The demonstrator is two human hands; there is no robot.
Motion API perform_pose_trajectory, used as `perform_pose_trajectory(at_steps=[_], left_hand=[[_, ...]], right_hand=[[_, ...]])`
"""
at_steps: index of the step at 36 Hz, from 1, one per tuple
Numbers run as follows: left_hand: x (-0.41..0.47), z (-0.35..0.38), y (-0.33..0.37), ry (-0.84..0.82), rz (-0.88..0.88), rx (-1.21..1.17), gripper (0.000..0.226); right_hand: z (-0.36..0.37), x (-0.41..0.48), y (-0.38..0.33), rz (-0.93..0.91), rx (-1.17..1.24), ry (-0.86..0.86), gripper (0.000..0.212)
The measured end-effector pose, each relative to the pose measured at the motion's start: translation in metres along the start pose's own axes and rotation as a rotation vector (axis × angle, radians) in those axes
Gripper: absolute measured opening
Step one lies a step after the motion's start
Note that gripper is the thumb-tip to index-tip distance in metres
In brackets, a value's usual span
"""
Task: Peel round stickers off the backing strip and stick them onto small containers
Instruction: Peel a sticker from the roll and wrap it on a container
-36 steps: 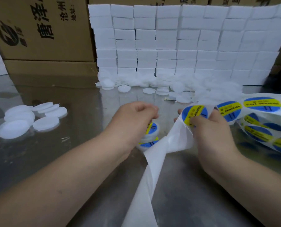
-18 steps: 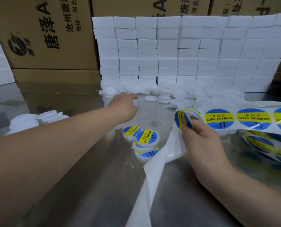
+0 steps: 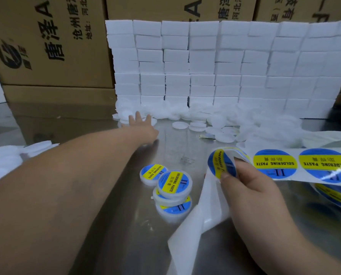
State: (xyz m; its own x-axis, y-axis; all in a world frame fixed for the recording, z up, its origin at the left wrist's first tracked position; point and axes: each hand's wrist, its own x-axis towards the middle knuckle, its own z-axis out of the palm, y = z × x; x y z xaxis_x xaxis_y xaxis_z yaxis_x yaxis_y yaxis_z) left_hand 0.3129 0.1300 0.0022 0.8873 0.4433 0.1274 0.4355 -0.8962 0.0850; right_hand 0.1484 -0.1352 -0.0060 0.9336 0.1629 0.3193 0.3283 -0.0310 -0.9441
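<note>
My left hand [image 3: 141, 129] stretches far across the shiny metal table, fingers straight, tips at the loose white round containers [image 3: 124, 116] below the white wall. My right hand [image 3: 251, 187] pinches a blue-and-yellow round sticker [image 3: 218, 164] half lifted from the backing strip [image 3: 275, 165], which runs off to the right with more stickers on it. The bare white backing [image 3: 197, 221] hangs down in front. Three labelled containers [image 3: 174, 184] lie piled between my arms.
A wall of stacked white blocks [image 3: 225, 68] stands at the back, with cardboard boxes [image 3: 46, 46] behind it and to the left. More white containers [image 3: 265, 128] are heaped at the wall's foot. White lids [image 3: 8, 157] lie at the left edge.
My left hand left the labelled containers and reached forward to the white containers at the back. My right hand kept the strip and peeled the end sticker further off.
</note>
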Motion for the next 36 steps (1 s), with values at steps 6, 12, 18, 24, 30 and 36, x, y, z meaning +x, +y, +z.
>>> perform_pose_trajectory(at_steps=[6, 12, 18, 24, 30, 36], left_hand=[[0.01, 0.007, -0.012, 0.021, 0.05, -0.036, 0.046], [0.019, 0.004, -0.013, 0.161, -0.059, -0.16, 0.068], [0.036, 0.015, -0.022, -0.008, -0.001, -0.142, 0.054], [0.044, 0.015, -0.019, 0.311, 0.026, -0.066, 0.044], [0.045, 0.015, -0.019, 0.023, 0.182, -0.207, 0.055], [0.032, 0.012, -0.019, 0.194, 0.177, -0.259, 0.039]], right_hand=[[0.0, 0.0, 0.0, 0.038, -0.004, -0.008, 0.024], [0.001, -0.001, -0.002, 0.066, -0.003, -0.015, 0.024], [-0.001, -0.001, -0.003, 0.062, -0.054, -0.012, 0.027], [0.002, -0.002, -0.004, 0.102, -0.067, 0.0, 0.032], [0.001, -0.002, -0.004, 0.106, -0.107, 0.008, 0.034], [0.002, -0.002, -0.005, 0.105, -0.1, 0.0, 0.031]])
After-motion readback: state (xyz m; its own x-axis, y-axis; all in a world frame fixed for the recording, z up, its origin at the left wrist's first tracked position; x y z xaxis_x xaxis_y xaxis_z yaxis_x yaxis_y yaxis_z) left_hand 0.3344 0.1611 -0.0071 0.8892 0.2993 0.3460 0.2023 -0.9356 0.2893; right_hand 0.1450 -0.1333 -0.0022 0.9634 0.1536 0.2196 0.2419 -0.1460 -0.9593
